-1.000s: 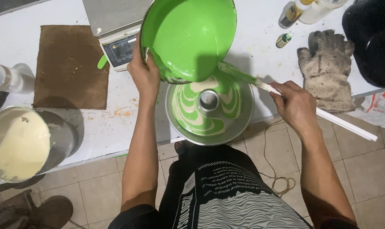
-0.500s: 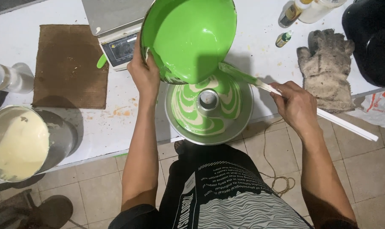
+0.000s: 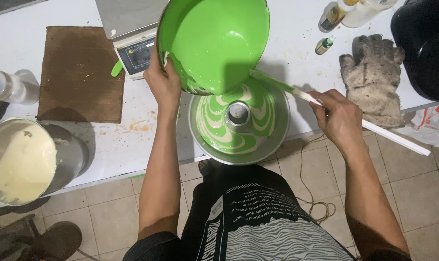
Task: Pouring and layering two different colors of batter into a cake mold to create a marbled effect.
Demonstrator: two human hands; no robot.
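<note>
Green bowl [image 3: 214, 43] tilted by left hand [image 3: 165, 84]; right hand [image 3: 339, 117] grips spatula [image 3: 374, 128].

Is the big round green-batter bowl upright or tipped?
Tipped: left hand tilts the green-batter bowl, its inside facing the camera, over the round ring cake pan.

Head view — steeply downward, near table [image 3: 297, 29]

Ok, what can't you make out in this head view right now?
- Far side of the tube pan: hidden by the tilted green bowl.
- Spatula blade tip: behind the bowl's rim.
- Scale display: too small, partly behind the left hand.
- Bottles: cut by the top edge.
</note>
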